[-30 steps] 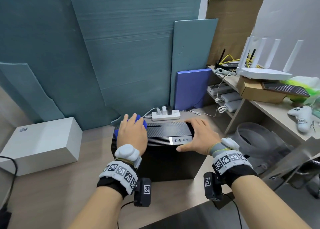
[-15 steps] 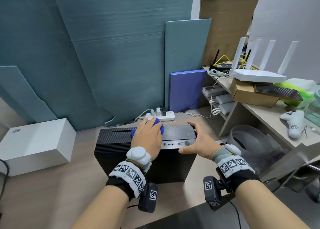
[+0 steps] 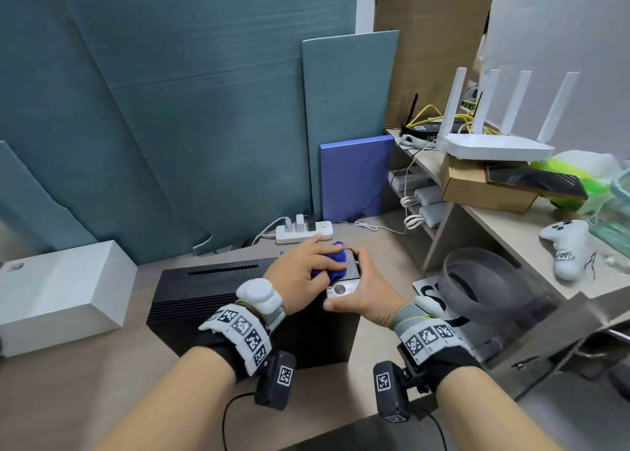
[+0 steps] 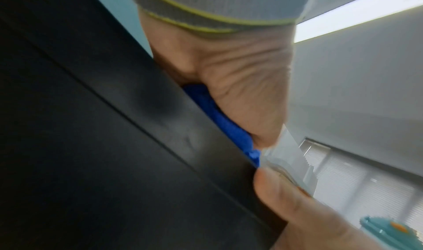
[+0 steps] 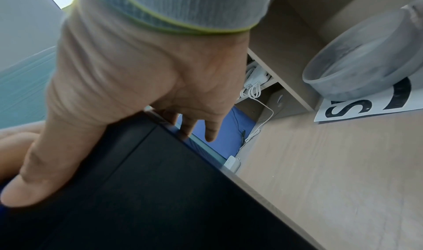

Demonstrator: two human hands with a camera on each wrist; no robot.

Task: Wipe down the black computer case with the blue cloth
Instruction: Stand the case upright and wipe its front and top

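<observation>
The black computer case lies on the wooden floor, its silver button strip at the right front. My left hand holds the bunched blue cloth and presses it onto the right end of the case top. In the left wrist view the cloth is squeezed between my palm and the case. My right hand grips the right front corner, with the thumb on the front face and the fingers down the right side. Most of the cloth is hidden under my left hand.
A white box sits to the left of the case. Behind it lies a white power strip with cables. A grey plastic tub and a shelf unit stand close on the right, and teal panels lean against the back wall.
My left hand has slid the cloth along the case top from the left end to the right end. My right hand has shifted from the top to clasp the right front corner.
</observation>
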